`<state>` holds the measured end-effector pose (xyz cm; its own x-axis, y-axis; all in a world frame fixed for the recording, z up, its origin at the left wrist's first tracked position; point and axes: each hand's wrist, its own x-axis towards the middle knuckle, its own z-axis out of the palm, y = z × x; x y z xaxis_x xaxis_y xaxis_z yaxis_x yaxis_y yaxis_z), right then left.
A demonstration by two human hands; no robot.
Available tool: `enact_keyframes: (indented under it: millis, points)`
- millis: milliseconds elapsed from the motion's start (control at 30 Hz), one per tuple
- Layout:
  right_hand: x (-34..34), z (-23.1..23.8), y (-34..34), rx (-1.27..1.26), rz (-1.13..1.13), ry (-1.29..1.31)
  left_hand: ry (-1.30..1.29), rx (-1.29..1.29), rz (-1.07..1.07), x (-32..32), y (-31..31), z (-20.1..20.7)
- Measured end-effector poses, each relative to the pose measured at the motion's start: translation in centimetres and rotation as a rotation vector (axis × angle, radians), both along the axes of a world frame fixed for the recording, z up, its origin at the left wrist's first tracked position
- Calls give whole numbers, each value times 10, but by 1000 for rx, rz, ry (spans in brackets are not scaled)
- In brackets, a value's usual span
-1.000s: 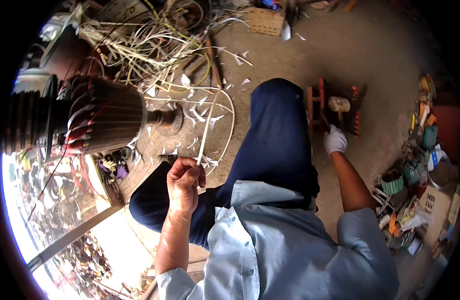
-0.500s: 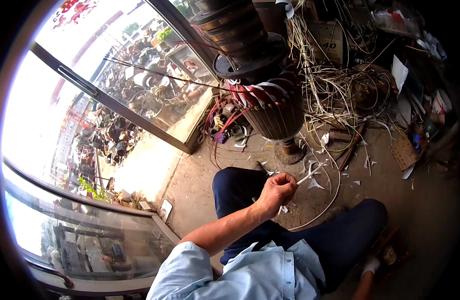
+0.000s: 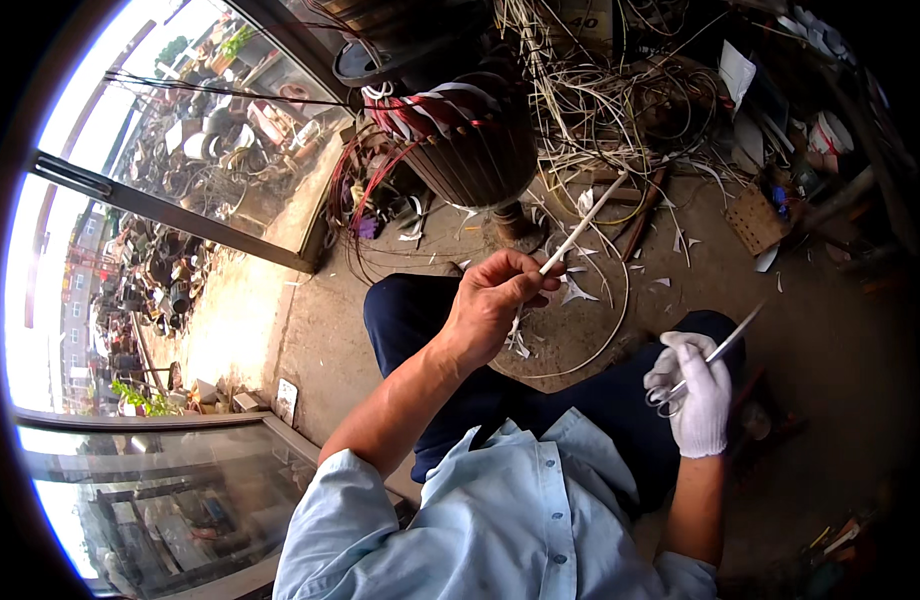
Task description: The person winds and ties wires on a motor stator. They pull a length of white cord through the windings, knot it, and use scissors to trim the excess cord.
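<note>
My bare left hand (image 3: 495, 305) is closed around a thin white tube (image 3: 588, 222). Its stiff end points up and away to the right, while a long length trails below the hand and curves across the floor. My right hand (image 3: 698, 395), in a white knitted glove, grips slim metal scissors (image 3: 732, 335) over my right knee. Their blades point up to the right, apart from the tube, and the finger loops show beside the glove. Beyond my left hand stands a large dark slotted rotor (image 3: 465, 165), wrapped with red and white leads.
A tangle of pale wires (image 3: 620, 110) lies at the back. White scraps (image 3: 577, 290) litter the floor near the tube. A perforated brown board (image 3: 755, 222) lies to the right. Glass doors (image 3: 170, 500) stand on the left, with heaped scrap (image 3: 165, 265) outside.
My gloved right hand has risen from the lower right edge, bringing the scissors into view. My left hand still holds the tube, now with more of it standing out beyond the fingers. The view has shifted right.
</note>
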<state>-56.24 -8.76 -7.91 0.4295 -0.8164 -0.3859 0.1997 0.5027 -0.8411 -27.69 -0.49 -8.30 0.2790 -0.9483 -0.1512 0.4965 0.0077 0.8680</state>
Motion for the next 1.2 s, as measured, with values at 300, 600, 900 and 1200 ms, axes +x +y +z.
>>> enact_keyframes:
  millis: [300, 600, 900, 1200]
  points:
    - [126, -15, 51, -115, 735, 261, -186, 114, -62, 0, 35, -17]
    - [113, -45, 61, -628, 743, 593, -134, -2, -14, 23, 48, -47]
    - [100, -26, 66, 650, 844, -586, 202, -102, 51, 35, 43, -46]
    - [118, -23, 79, 492, 920, -374, 216, -64, -6, 40, 53, -28]
